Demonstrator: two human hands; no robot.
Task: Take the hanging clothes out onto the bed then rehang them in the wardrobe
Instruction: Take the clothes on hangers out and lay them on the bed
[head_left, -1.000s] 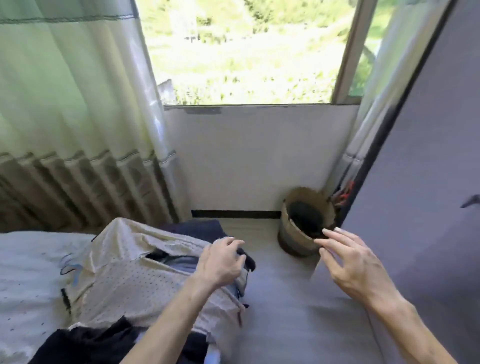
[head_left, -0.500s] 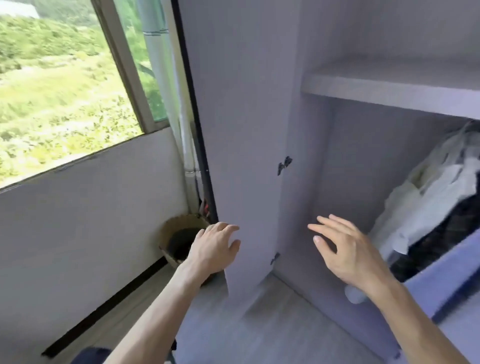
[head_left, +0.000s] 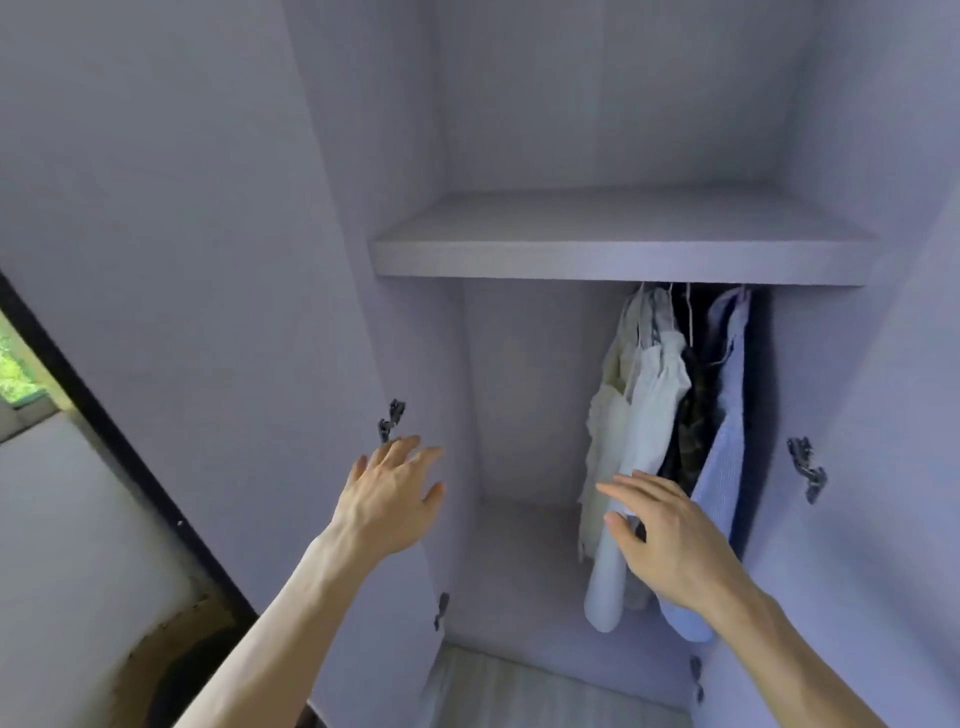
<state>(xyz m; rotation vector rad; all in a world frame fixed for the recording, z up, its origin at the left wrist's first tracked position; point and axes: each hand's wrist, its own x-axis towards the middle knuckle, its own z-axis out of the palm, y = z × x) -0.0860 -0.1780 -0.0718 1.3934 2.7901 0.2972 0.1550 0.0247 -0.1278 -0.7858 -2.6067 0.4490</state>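
The open wardrobe (head_left: 618, 249) fills the view, pale lilac inside. Under its shelf, several garments hang bunched at the right: a cream top (head_left: 615, 384), a white shirt (head_left: 649, 415), a dark patterned piece (head_left: 691, 431) and a light blue striped shirt (head_left: 724, 415). My right hand (head_left: 670, 540) reaches toward the lower part of these clothes with fingers spread, holding nothing. My left hand (head_left: 395, 493) is raised with fingers spread in front of the left door's inner edge, near a hinge (head_left: 390, 420), and holds nothing. The bed is out of view.
The left wardrobe door (head_left: 182, 260) stands open at my left, the right door (head_left: 883, 415) at my right. The left half of the hanging space holds no clothes. A brown basket (head_left: 171, 670) sits on the floor at lower left, below a window corner (head_left: 21, 374).
My view swung right from the bed and window to face the wardrobe. Both hands, empty throughout, rose and moved toward the wardrobe, the right one nearing the hanging clothes.
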